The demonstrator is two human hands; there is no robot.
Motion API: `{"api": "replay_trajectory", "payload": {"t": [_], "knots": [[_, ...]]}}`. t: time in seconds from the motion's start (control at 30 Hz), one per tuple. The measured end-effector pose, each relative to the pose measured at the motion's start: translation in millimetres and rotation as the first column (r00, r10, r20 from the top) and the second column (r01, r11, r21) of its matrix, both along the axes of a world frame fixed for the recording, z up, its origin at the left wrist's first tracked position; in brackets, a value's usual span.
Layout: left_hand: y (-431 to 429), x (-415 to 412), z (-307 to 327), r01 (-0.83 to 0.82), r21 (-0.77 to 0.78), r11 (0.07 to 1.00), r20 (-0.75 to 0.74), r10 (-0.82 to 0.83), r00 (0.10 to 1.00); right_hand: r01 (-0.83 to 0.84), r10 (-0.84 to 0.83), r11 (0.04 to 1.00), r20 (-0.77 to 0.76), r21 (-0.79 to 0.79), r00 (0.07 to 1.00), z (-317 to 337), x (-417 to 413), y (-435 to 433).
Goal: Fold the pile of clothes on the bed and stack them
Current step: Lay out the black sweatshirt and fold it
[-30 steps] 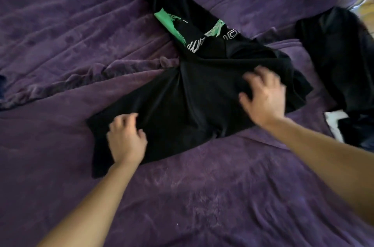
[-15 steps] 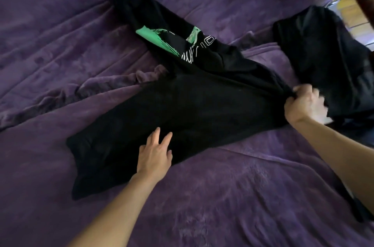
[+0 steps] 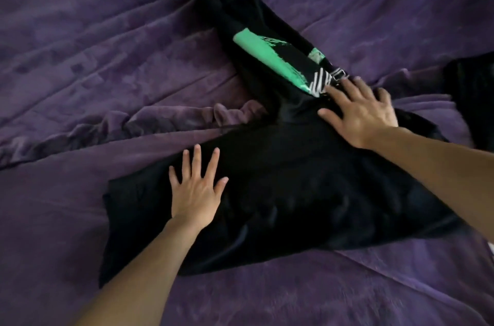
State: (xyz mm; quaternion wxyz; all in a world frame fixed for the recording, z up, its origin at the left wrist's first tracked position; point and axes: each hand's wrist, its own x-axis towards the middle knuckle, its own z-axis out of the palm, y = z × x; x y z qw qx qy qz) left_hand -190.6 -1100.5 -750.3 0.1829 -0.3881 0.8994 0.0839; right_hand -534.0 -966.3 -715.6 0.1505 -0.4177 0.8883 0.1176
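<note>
Fingers (image 3: 197, 157) of the left hand (image 3: 196, 192) lie straight and spread, pressed flat on the near part of the shirt (image 3: 294, 192), gripping nothing. The right hand (image 3: 361, 114) is splayed flat too, farther up the shirt, its fingertips (image 3: 330, 90) touching the green and white print (image 3: 256, 56). The black shirt lies rumpled across the middle of the purple bed (image 3: 107, 58), one narrow part running toward the far side. A bunched ridge (image 3: 192, 114) of bedding butts against its left edge. Another black garment (image 3: 470, 96) lies apart at the right.
</note>
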Motion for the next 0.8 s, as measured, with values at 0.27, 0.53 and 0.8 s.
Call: {"api": "replay_trajectory", "payload": {"t": [0.27, 0.53, 0.8], "knots": [[-4, -2, -28, 0.017, -0.052, 0.998, -0.088, -0.022, 0.996, -0.109, 0.091, 0.908, -0.063, -0.405, 0.994, 20, -3, -154], [-6, 3, -43, 0.019, -0.075, 0.997, -0.136, -0.029, 0.990, 0.158, -0.147, 0.932, 0.059, -0.327, 0.987, 5, -21, -189], [-8, 2, -32, 0.026, -0.028, 0.999, -0.087, -0.028, 0.996, 0.571, -0.551, 0.712, 0.178, -0.409, 0.815, 39, -68, -2]]}}
